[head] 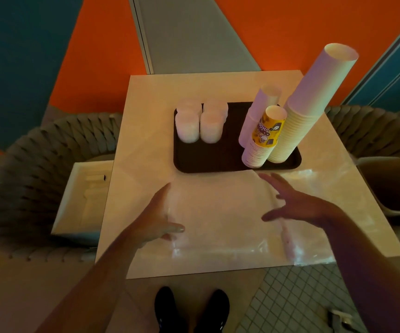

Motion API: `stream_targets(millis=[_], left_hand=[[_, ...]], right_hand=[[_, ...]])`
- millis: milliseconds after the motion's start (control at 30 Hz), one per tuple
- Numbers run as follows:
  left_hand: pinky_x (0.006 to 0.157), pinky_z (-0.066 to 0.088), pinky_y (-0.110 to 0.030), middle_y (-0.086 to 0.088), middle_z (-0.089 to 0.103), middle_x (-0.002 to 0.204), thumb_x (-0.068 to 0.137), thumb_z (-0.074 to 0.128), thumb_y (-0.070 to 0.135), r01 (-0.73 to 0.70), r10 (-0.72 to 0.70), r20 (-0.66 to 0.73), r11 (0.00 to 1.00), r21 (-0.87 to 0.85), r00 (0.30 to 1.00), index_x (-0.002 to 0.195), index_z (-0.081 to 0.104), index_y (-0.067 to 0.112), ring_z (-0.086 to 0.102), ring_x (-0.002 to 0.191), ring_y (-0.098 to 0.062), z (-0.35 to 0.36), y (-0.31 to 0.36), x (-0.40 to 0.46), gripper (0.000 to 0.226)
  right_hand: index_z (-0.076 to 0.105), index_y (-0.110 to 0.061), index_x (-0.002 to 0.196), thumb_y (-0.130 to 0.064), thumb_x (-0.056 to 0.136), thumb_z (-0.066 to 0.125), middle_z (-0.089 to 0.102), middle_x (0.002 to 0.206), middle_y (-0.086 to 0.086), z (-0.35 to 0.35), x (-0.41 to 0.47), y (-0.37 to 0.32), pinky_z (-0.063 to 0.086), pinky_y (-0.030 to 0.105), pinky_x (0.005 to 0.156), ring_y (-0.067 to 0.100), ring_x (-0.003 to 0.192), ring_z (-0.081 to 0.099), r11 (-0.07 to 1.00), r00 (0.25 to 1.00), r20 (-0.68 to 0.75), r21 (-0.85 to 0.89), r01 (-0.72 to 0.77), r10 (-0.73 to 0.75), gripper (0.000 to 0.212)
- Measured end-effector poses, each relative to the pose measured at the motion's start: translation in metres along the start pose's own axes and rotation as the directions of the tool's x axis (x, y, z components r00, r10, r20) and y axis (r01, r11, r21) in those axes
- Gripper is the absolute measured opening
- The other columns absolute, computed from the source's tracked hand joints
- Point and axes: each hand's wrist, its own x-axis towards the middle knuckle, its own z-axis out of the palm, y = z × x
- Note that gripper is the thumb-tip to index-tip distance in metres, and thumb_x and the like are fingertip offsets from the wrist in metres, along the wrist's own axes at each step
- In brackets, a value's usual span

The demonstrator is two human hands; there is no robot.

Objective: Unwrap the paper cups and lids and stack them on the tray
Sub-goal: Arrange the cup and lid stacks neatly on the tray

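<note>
Both hands hover flat over clear plastic wrap [230, 227] spread on the worktop [146, 145]. The left hand [160, 219] and the right hand [290, 203] have straight, spread fingers and grasp nothing. Beyond the fingertips sits the dark tray [218, 159]: lid stacks [200, 123] ahead of the left hand, three cup stacks [297, 121] ahead of the right.

Orange wall [266, 25] at twelve o'clock, grey woven chairs [26, 169] at nine and three, pale square counter [151, 97], tiled floor [290, 296] at six.
</note>
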Motion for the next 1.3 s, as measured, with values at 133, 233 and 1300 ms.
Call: stream_targets(millis=[133,233,1300], left_hand=[[0.061,0.063,-0.037,0.001,0.012,0.165,0.075,0.084,-0.002,-0.006,0.006,-0.004,1.000,0.030,1.000,0.159,0.001,0.039,0.064,0.101,-0.028,0.008,-0.011,0.013,0.125],[0.058,0.062,-0.034,0.009,0.002,0.167,0.075,0.084,-0.002,0.001,-0.001,0.003,0.998,0.063,1.000,0.160,0.001,0.037,0.053,0.125,-0.039,0.013,-0.018,0.022,0.126],[0.107,0.041,-0.053,-0.008,-0.013,0.163,0.069,0.089,0.044,0.038,-0.091,0.015,0.551,0.834,0.996,0.158,-0.004,0.036,0.008,0.148,-0.041,0.046,0.003,0.067,0.129]], right_hand=[[0.056,-0.026,0.138,-0.013,0.081,0.079,0.038,0.145,0.008,0.040,0.023,-0.005,0.030,0.039,0.114,0.033,0.134,0.041,0.963,0.894,-0.395,-0.240,0.123,-0.213,0.063],[0.053,-0.024,0.141,-0.014,0.086,0.070,0.045,0.142,0.008,0.077,0.039,-0.004,0.034,0.039,0.109,0.031,0.129,0.045,0.889,0.932,-0.237,-0.431,0.153,-0.275,0.058],[0.015,-0.035,0.154,-0.038,0.055,0.098,0.014,0.149,0.009,0.075,0.062,-0.012,0.049,0.053,0.102,0.038,0.135,0.027,0.702,0.998,-0.040,-0.709,-0.066,0.054,0.129]])
